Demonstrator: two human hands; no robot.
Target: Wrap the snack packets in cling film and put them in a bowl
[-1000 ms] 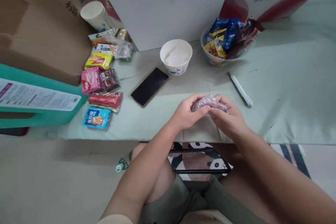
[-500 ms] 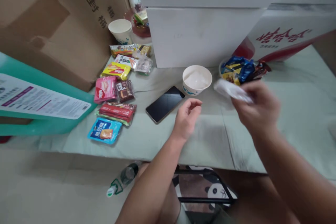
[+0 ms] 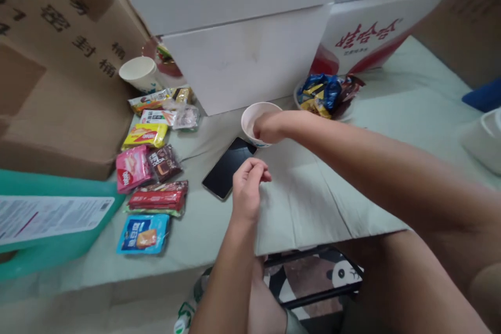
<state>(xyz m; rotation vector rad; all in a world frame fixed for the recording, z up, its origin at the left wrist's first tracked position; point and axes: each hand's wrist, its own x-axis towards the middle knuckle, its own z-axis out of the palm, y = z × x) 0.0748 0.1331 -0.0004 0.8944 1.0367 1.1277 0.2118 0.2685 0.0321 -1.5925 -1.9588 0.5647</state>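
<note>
My right hand (image 3: 270, 128) reaches into a white paper bowl (image 3: 261, 109) with a blue pattern near its base. Its fingertips are below the rim, so I cannot see whether they hold anything. My left hand (image 3: 249, 182) is closed, thumb against curled fingers, with nothing visible in it. It hovers over the table beside the lower right edge of a dark-screened phone (image 3: 229, 168). The phone lies flat just left of the bowl.
Packaged snacks line the left, including a blue packet (image 3: 143, 234) and a pink packet (image 3: 133, 168). A paper cup (image 3: 139, 74) stands behind them. White cartons (image 3: 250, 60) rise at the back. Blue and brown wrappers (image 3: 326, 95) fill a container to the right.
My right hand has moved left from near the wrapper container into the paper bowl. The crumpled white piece it held is out of sight. The camera view has shifted; my left hand stays closed.
</note>
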